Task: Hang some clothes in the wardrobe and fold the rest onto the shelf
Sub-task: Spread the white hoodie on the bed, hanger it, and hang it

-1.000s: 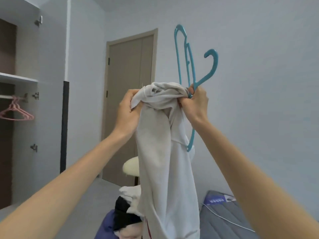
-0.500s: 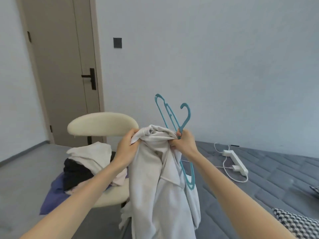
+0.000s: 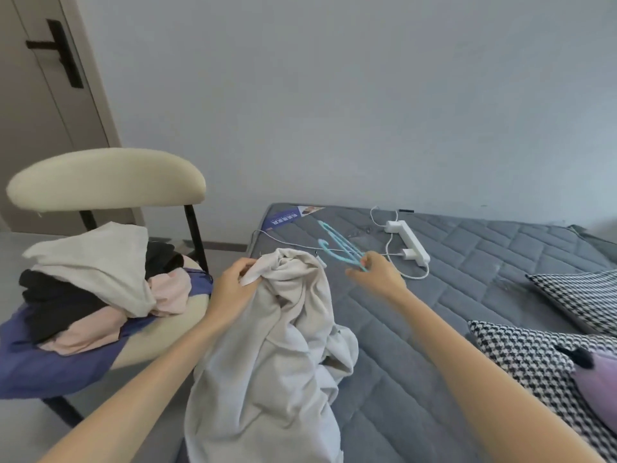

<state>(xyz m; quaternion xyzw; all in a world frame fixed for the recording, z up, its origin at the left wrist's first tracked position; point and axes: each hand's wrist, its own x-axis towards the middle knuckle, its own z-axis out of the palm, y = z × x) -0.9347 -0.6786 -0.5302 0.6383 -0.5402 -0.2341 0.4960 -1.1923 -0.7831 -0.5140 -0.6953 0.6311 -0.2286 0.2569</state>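
Observation:
My left hand (image 3: pixel 233 284) grips the bunched top of a pale grey garment (image 3: pixel 277 355), which hangs down and drapes onto the near edge of the grey mattress (image 3: pixel 467 279). My right hand (image 3: pixel 375 275) pinches the end of a teal plastic hanger (image 3: pixel 337 245) that lies flat over the mattress, apart from the garment. A pile of clothes (image 3: pixel 93 282) in cream, black, pink and purple sits on the cream chair (image 3: pixel 107 178) at left. The wardrobe is out of view.
A white power strip (image 3: pixel 409 242) with its cable lies on the mattress beyond the hanger. Two houndstooth pillows (image 3: pixel 534 359) and a lilac item (image 3: pixel 597 382) lie at right. A door (image 3: pixel 40 95) stands behind the chair.
My view dropped from the wall to the bed. Both hands lowered the garment. My right hand let go of the garment and carried the hanger out over the mattress.

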